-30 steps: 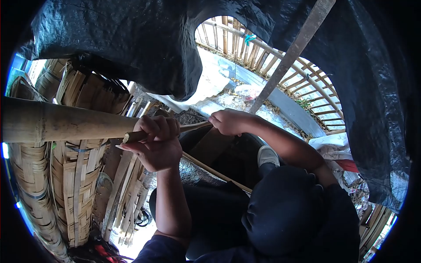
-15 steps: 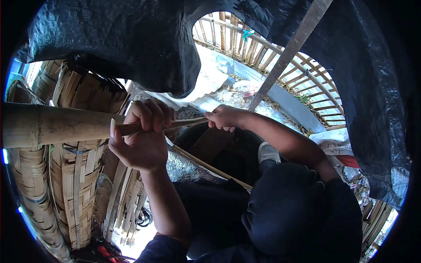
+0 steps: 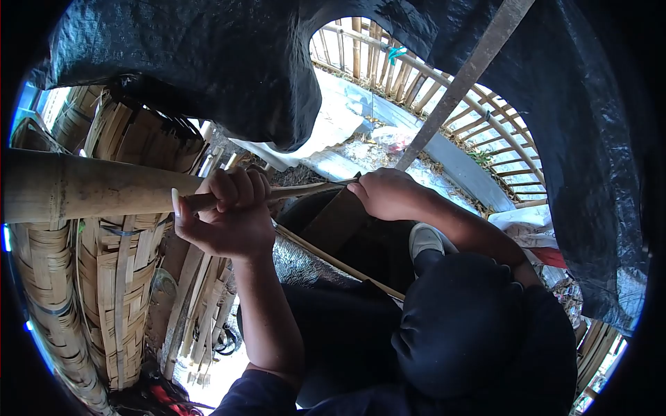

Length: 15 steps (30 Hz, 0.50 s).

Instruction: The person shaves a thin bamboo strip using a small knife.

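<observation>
My left hand (image 3: 229, 211) is closed around a slender wooden stick (image 3: 295, 191), thumb stretched along its near side. The stick's blunt end sticks out toward a thick bamboo pole (image 3: 104, 186) at left, and its other end tapers off to the right. At that tapered end my right hand (image 3: 392, 194) is closed, knuckles up. A thin dark sliver (image 3: 347, 182) shows between the stick and the right thumb. What the right fingers hold is hidden by the hand.
Woven bamboo baskets (image 3: 118, 298) stand at left. Black plastic sheeting (image 3: 187, 62) hangs overhead, and a flat bar (image 3: 472, 80) slants down from it. A bamboo fence (image 3: 409, 66) curves behind. Below my right arm are a white shoe (image 3: 424, 239) and a dark, rounded cloth shape (image 3: 458, 326).
My right hand has moved right and slightly up, away from my left hand, and a thin dark sliver now shows beside its thumb. My left hand keeps its grip with little movement.
</observation>
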{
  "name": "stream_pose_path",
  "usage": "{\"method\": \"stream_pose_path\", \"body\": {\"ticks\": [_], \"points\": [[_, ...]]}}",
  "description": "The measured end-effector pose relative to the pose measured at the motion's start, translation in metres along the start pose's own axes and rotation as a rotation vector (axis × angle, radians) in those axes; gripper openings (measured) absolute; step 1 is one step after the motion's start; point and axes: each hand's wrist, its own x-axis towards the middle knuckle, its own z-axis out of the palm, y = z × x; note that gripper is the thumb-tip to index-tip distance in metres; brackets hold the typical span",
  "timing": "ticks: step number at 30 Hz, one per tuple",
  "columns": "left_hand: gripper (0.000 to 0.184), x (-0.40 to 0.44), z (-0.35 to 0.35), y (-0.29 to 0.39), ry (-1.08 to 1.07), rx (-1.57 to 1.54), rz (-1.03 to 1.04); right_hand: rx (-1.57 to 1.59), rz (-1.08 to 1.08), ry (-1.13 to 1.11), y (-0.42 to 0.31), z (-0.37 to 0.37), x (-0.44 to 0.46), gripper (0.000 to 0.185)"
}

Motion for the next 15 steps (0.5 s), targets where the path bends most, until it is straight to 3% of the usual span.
{"method": "stream_pose_path", "body": {"ticks": [5,15], "points": [[0.057,-0.001,0.008,-0.003,-0.008,0.016,0.008,-0.164,-0.087,0.121,-0.009,-0.001,-0.013,0.052],[0.061,-0.001,0.008,-0.005,-0.137,0.014,0.023,-0.068,0.04,-0.022,-0.015,-0.01,0.002,0.048]]}}
